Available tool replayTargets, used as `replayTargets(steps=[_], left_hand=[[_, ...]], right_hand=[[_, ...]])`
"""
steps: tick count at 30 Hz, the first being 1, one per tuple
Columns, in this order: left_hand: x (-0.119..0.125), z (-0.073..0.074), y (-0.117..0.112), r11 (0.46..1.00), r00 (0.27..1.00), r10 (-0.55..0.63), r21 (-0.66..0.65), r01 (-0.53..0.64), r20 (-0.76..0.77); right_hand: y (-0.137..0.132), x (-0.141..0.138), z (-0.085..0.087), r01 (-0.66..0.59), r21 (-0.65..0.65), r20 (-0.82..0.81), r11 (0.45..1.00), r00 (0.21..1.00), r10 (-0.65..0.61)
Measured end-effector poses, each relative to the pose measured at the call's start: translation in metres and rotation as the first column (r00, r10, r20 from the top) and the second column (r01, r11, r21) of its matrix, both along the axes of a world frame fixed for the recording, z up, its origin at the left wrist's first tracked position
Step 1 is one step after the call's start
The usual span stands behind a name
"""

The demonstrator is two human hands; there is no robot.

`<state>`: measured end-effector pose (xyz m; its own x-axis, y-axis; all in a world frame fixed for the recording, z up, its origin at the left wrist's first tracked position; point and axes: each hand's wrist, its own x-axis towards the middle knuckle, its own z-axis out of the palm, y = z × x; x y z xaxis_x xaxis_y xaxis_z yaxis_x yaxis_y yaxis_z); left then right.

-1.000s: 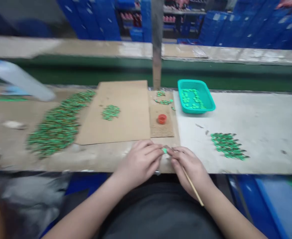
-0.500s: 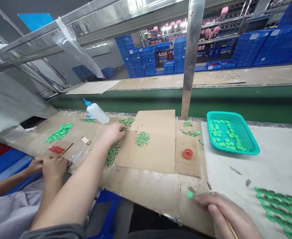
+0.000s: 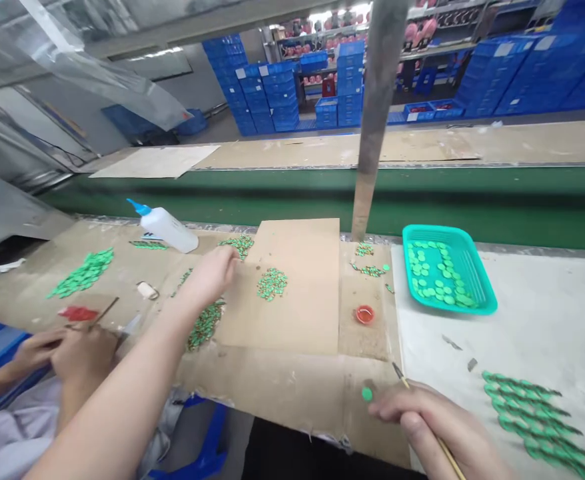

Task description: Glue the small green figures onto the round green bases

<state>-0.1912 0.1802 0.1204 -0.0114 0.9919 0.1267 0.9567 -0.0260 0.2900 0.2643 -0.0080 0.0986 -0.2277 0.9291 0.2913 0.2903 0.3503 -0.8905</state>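
Note:
My left hand (image 3: 216, 272) reaches across to the left edge of the cardboard sheet (image 3: 302, 300), beside a far heap of small green and orange pieces (image 3: 238, 247). Its fingers are drawn together, and whatever is between them is hidden. Another heap of the same pieces (image 3: 205, 327) lies under my left wrist, and a smaller pile (image 3: 272, 284) is on the cardboard. In my right hand (image 3: 432, 420) is a thin paintbrush (image 3: 445, 450), its dark tip pointing up and away. A round green disc (image 3: 367, 394) shows at that hand's fingertips; whether they grip it I cannot tell.
A red cap of liquid (image 3: 365, 315) stands right of the cardboard. Farther right are a teal basket of green discs (image 3: 490, 300) and rows of green pieces (image 3: 532, 413). At left are a squeeze bottle (image 3: 170, 230), green strips (image 3: 82, 273) and a co-worker's hands (image 3: 80, 357).
The view has tilted down, and the bench things sit farther left in it. My left hand has drawn slightly back from the far heap. My right hand still holds the paintbrush.

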Motion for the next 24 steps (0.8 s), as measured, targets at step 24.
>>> replayTargets(steps=[24], left_hand=[[0.217, -0.014, -0.25, 0.82, 0.555, -0.563, 0.329, 0.469, 0.613]], right_hand=[[-0.07, -0.022, -0.007, -0.426, -0.569, -0.75, 0.704, 0.619, -0.232]])
